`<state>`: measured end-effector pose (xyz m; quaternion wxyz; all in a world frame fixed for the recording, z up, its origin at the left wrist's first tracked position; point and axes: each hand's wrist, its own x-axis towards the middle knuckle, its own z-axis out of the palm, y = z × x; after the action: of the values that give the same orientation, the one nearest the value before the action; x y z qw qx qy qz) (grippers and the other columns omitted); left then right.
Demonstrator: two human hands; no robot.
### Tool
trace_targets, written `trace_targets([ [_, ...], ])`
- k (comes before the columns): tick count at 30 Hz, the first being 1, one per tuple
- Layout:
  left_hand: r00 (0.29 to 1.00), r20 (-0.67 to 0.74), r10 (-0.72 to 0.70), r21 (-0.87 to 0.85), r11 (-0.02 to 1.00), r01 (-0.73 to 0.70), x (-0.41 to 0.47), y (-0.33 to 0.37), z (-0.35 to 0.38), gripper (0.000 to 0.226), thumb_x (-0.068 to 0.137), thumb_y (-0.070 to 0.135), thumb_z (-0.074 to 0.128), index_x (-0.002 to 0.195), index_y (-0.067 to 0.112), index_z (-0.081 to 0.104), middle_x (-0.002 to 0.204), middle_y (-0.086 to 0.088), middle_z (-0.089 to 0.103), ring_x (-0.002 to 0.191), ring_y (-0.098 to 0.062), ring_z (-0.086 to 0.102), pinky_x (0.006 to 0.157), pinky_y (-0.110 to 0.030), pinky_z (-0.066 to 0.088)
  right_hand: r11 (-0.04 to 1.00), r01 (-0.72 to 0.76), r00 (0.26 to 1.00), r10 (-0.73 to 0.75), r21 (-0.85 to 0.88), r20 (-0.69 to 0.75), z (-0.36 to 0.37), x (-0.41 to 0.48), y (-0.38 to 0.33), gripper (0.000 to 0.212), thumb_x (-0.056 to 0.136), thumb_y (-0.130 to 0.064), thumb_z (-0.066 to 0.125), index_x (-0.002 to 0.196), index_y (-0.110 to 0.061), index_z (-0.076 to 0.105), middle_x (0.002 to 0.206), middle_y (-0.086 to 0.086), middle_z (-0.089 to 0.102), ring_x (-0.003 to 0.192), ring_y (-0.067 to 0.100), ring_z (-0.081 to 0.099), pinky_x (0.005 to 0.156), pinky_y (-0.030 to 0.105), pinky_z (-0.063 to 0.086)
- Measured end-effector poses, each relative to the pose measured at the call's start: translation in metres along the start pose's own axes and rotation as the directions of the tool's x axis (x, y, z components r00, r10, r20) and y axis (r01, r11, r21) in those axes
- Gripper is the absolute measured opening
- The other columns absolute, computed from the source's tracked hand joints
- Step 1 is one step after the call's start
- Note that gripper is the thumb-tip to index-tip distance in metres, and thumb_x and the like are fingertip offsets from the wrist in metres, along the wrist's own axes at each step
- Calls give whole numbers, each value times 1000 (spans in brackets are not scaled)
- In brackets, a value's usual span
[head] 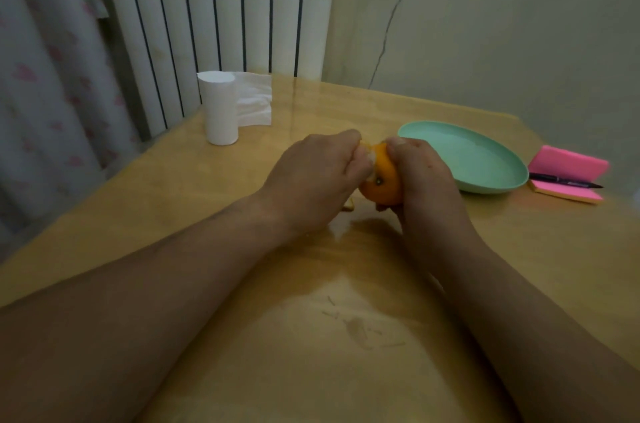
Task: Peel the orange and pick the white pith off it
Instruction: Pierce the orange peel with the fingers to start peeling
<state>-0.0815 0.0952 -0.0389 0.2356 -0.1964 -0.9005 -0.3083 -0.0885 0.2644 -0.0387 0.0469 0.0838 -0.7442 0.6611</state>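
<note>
A: What's the setting?
B: A glossy wooden table [207, 214] fills the frame; a tissue roll [220, 109] stands upper left, a green plate [485, 159] right of centre.
A: And the orange [382, 180]?
B: Centre frame, just above the table. The right hand [427, 176] grasps it; the left hand [318, 176] pinches its peel [367, 148].

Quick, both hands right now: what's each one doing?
Left hand: closed, fingers pinching a strip of peel at the top of the orange.
Right hand: closed around the orange, holding it just above the table.
</note>
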Motion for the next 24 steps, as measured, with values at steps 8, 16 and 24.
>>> trace_targets([
  [8,861,306,-407,-389,772,503,5,-1,-12,41,113,31,43,90,7,67,76,-3,74,63,-16,63,61,-29,49,819,-178,978,211,546,2,-13,14,0,37,100,-35,53,127,-11,61,106,14,70,104,37,72,64,34,58],
  [16,888,382,-255,251,954,166,5,-15,-19,25,103,37,67,126,30,70,110,9,60,100,-12,59,89,-34,53,890,-165,973,218,425,-79,-11,17,4,11,100,-26,56,91,-21,59,78,2,63,80,23,62,71,42,52],
  [24,949,208,-236,-71,964,256,2,-5,-7,26,102,50,64,120,32,69,104,12,66,92,-5,62,83,-30,55,935,-130,989,145,330,-23,-11,17,12,31,88,-36,59,112,-26,76,118,14,71,102,32,69,81,50,56],
])
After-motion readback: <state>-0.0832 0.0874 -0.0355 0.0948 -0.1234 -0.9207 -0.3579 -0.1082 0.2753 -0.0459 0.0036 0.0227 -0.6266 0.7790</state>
